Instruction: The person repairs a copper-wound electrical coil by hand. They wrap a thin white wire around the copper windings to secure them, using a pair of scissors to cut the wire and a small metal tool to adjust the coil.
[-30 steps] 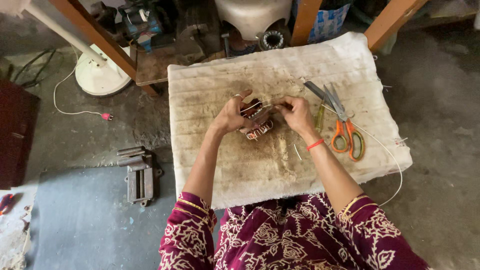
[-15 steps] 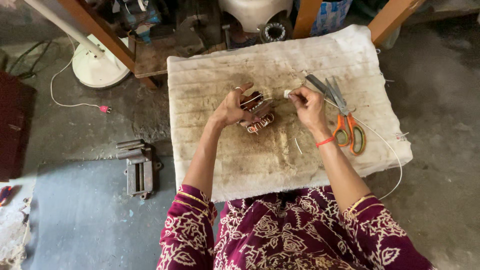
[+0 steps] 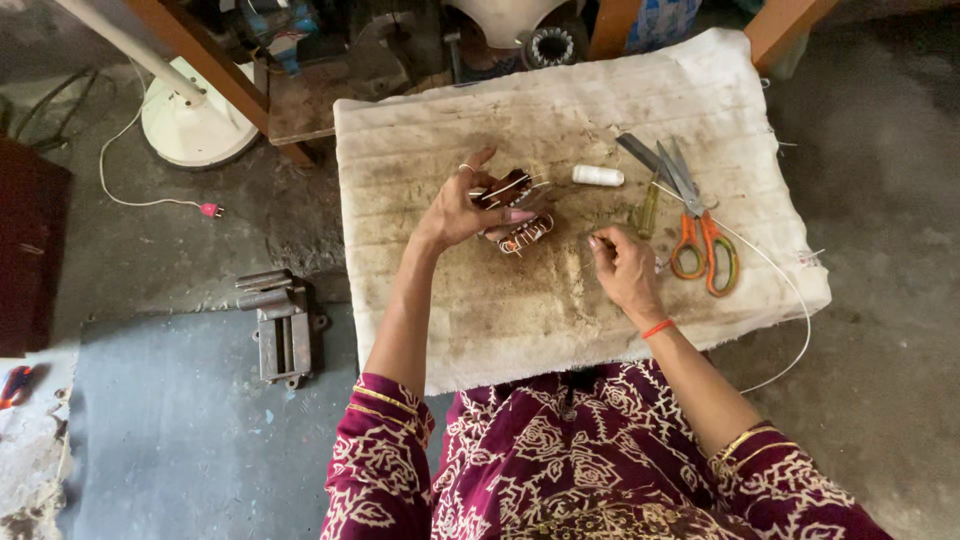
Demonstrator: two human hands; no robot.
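Left hand (image 3: 455,210) holds the coil (image 3: 512,212) above the tabletop (image 3: 560,300), fingers clamped around it. Right hand (image 3: 625,268), just beside, has fingers pinched together on a thread (image 3: 770,265).

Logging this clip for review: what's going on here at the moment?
A person seated at a cloth-covered board holds a small brown wound coil in the left hand. The right hand is apart from it, fingers pinched, seemingly on a thin thread. A white spool, orange-handled scissors and a yellowish-handled tool lie on the cloth.
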